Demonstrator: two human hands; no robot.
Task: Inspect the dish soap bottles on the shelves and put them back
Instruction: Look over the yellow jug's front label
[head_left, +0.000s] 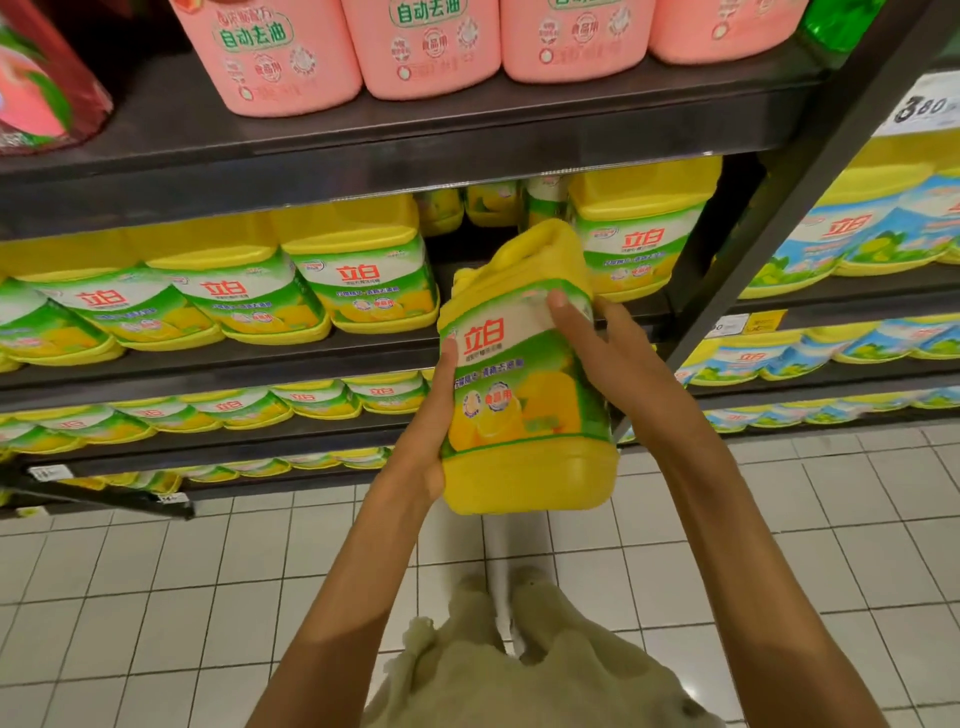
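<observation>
in the head view, a yellow dish soap bottle (524, 374) is held up in front of the shelves at about 12 o'clock from the person, its top tilted away toward the gap in the yellow row (311, 280) on the dark shelf (260, 358). the left hand (434, 421) grips its lower left side with the thumb laid on the label, and the right hand (597, 343) holds its upper right side with fingers spread around it. pink bottles (363, 41) stand at 11 o'clock on the shelf above, blue-labelled bottles (857, 239) sit at 2 o'clock, and white floor tiles (156, 597) lie below.
</observation>
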